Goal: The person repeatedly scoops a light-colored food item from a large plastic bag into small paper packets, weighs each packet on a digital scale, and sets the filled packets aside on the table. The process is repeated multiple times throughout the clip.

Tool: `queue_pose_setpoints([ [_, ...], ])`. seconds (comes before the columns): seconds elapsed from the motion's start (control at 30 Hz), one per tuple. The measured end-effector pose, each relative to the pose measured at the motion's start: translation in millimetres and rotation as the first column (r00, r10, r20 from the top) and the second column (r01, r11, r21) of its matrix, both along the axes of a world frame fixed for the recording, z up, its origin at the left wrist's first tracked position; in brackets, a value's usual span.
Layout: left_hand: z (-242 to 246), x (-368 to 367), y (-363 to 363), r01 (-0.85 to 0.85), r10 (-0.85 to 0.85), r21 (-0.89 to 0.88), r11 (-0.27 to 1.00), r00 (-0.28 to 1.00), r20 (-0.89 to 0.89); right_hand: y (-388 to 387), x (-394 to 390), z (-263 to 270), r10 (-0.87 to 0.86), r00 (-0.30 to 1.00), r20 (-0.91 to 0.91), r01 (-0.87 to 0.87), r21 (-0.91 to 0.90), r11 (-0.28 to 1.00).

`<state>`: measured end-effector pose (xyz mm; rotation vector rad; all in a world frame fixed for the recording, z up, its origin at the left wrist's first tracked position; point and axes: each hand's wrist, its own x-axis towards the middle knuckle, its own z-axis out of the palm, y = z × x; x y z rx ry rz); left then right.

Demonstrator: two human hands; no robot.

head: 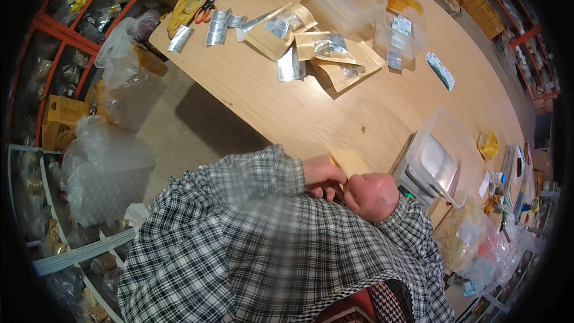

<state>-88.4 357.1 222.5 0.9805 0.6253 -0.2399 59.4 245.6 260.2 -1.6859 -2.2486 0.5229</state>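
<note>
Both hands meet close to my body at the near table edge. My left hand (323,176) grips one side of a small kraft paper pouch (352,161), and my right hand (373,195) pinches its near edge. The fingers hide most of the pouch's near end, so I cannot tell whether it is sealed. Just right of my right hand stands a digital scale (415,188) with a lit green display and a clear plastic tub (453,161) on it. Farther up the table lie several windowed kraft pouches (325,47) with labels, partly overlapping.
Strips of silver labels (218,28), orange-handled scissors (205,12) and yellow gloves (179,9) lie at the far left. Clear plastic bins (345,0) stand at the back. A green-white packet (440,71) is at the right. Shelving (63,31) and plastic bags (107,170) line the left side.
</note>
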Motion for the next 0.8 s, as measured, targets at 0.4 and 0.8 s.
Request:
queue_pose_setpoints([
  [0.4, -48, 20, -37, -0.134, -0.016, 0.508, 0.851, 0.96, 0.28, -21, 0, -3, -0.318, 0.946, -0.061, 0.31, -0.108, 0.944],
  [0.8, -66, 12, -21, 0.038, -0.338, 0.821, 0.57, 0.922, 0.192, -29, 17, -15, -0.561, 0.82, -0.11, 0.54, -0.174, 0.824],
])
